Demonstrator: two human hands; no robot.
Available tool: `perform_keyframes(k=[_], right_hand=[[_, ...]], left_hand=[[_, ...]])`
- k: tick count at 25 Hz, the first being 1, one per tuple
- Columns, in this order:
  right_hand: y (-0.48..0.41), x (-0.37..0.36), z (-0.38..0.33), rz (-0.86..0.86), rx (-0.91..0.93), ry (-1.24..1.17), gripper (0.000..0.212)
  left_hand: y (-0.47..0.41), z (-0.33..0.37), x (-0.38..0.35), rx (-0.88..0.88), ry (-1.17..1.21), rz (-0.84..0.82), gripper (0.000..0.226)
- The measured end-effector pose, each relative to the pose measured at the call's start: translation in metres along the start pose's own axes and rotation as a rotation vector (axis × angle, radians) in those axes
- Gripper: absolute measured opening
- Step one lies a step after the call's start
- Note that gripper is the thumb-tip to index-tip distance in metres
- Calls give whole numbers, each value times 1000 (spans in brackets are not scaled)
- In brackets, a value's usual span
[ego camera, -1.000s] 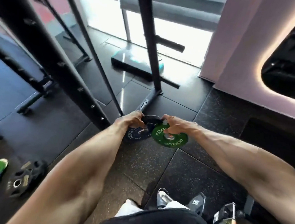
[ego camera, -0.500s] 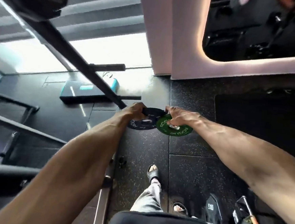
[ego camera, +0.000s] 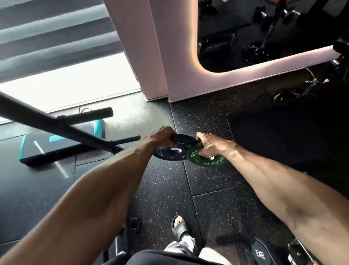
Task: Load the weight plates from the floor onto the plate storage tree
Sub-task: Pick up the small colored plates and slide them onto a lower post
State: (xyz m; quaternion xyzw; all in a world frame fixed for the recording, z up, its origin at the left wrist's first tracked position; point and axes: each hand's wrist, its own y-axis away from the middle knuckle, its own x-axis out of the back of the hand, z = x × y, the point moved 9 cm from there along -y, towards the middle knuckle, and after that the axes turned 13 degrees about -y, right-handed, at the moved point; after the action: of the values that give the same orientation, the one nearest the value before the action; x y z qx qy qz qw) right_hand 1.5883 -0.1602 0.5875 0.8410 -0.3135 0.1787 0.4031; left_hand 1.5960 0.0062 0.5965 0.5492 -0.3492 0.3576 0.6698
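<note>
Both arms reach forward above the rubber floor. My left hand (ego camera: 161, 136) grips a small dark blue plate (ego camera: 168, 154) marked ROGUE by its far left edge. A black plate (ego camera: 183, 138) lies over the blue one, between both hands. My right hand (ego camera: 211, 145) grips a small green ROGUE plate (ego camera: 208, 160) with its fingers curled over the top and around the centre hole. The green plate overlaps the blue one's right edge. A black frame bar (ego camera: 45, 120) with two horizontal pegs (ego camera: 87, 116) crosses the left side; whether it belongs to the storage tree is unclear.
A black and teal pad (ego camera: 49, 149) lies on the floor at left. A pink wall corner (ego camera: 159, 68) stands ahead, with a lit mirror showing gym gear. A black 10KG plate (ego camera: 264, 258) sits at bottom right. My sandalled foot (ego camera: 179, 227) is below the plates.
The view has swung right and upward: the rack uprights left the frame and the wall and mirror came in. Both hands keep their hold on the plates, which stay level in front of me.
</note>
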Motion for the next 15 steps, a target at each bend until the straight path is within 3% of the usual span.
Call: perform_keyframes(k=[5, 7, 15], right_hand=[[-30, 26, -2, 15, -33, -8, 56], [-48, 34, -14, -54, -7, 20, 58], [-171, 71, -96, -364, 247, 337, 75]], left_hand=[[-29, -4, 15, -9, 0, -22, 28], [-38, -18, 20, 40, 41, -41, 28], [-45, -102, 52, 464, 316, 32, 29]])
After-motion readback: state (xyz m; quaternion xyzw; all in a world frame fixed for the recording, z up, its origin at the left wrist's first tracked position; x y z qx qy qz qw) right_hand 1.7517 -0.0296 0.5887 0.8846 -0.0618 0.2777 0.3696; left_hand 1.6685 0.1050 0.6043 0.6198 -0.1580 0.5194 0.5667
